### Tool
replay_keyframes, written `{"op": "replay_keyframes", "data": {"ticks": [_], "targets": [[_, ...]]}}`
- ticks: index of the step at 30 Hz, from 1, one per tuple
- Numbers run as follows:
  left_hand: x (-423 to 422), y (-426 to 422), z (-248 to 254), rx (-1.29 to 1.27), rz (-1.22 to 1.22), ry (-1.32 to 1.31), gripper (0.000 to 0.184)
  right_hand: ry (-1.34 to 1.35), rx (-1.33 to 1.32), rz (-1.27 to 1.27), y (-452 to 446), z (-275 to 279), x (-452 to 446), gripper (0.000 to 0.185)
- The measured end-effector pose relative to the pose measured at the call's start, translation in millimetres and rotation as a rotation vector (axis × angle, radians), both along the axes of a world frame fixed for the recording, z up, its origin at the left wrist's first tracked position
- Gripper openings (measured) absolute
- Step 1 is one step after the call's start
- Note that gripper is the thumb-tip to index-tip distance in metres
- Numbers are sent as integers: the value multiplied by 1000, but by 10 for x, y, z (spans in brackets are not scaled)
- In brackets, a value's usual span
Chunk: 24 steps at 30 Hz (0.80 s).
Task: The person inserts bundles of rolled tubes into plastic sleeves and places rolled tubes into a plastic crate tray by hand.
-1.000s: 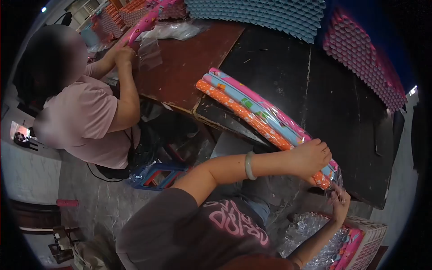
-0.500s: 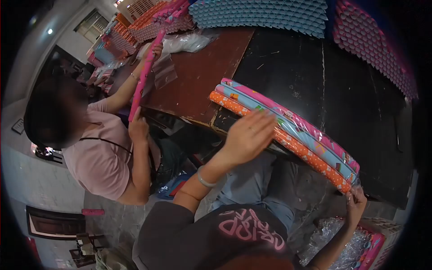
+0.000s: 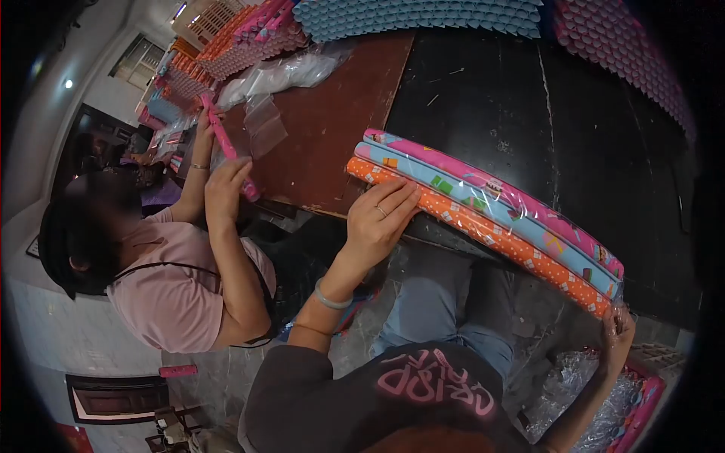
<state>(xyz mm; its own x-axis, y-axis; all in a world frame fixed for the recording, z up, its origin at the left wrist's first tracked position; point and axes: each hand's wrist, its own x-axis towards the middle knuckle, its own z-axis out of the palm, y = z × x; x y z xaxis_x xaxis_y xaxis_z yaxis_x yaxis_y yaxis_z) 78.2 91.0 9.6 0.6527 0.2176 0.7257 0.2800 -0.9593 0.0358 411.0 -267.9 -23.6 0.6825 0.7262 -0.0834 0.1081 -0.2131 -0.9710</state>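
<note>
A bundle of three patterned rolls in clear wrap lies slantwise along the near edge of the black table: a pink roll [image 3: 491, 186] at the back, a light blue roll [image 3: 483, 202] in the middle and an orange roll [image 3: 491, 230] in front. My left hand [image 3: 381, 225], with a ring and a bangle, is closed on the orange roll near its left end, fingertips on top. At the right end of the bundle my right hand [image 3: 618, 332] pinches the gathered clear wrap [image 3: 618, 296].
A co-worker [image 3: 174, 279] sits at the left, holding a pink roll [image 3: 220, 136]. Stacked blue rolls [image 3: 423, 16] and pink rolls [image 3: 619, 53] line the back. Clear plastic bags [image 3: 283, 75] lie on the red-brown table [image 3: 325, 113]. Wrapped rolls [image 3: 581, 392] are below right.
My left hand went from the right part of the bundle to its left end, closing on the orange roll. My right hand stayed at the wrap's end. The co-worker's pink roll has moved.
</note>
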Motion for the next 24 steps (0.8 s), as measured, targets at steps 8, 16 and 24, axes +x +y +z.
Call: {"op": "replay_keyframes", "data": {"ticks": [8,16,24], "targets": [[-2,-62,307,-80,-15,23,35,15,17,-121,-151,-65,28,12],[1077,-371,339,-65,-205,251,80,-161,82,299,9,64,125,27],[1177,-440,268,-176,-247,406,78,-152,-70,99,-77,-73,31,21]]}}
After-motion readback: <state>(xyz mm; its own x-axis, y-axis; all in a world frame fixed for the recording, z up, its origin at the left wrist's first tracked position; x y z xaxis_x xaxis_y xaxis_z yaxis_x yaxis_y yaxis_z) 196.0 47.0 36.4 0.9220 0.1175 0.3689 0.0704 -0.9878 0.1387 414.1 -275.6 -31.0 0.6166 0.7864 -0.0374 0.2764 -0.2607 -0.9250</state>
